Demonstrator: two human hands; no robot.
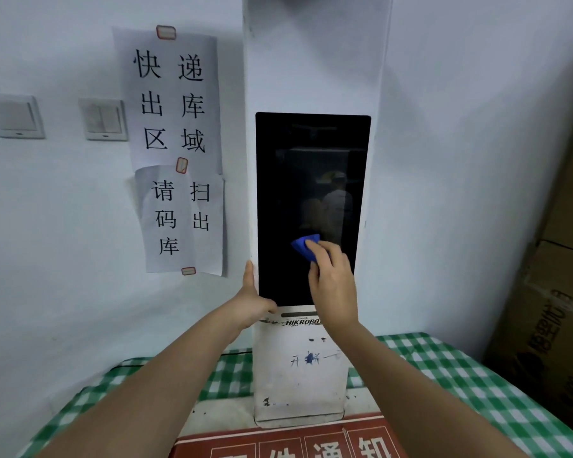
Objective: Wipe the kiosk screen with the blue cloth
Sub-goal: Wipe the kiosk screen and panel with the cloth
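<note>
- The right hand (333, 285) presses the blue cloth (306, 246) flat against the lower part of the dark kiosk screen (311, 180); the fingers close around the bunched cloth, which shows above and left of the knuckles.
- The left hand (250, 300) is spread open, holding nothing, its palm braced against the left edge of the white kiosk body (298, 375), near the screen's bottom left corner.
- The screen is switched off and shows a faint reflection of a person.
- The kiosk stands upright on a tabletop covered by a green and white checked cloth (460, 368).
- Two paper notices (176, 153) with black characters are taped to the wall left of the kiosk, beside two light switches (105, 120).
- Cardboard boxes (549, 309) lean at the right edge.
</note>
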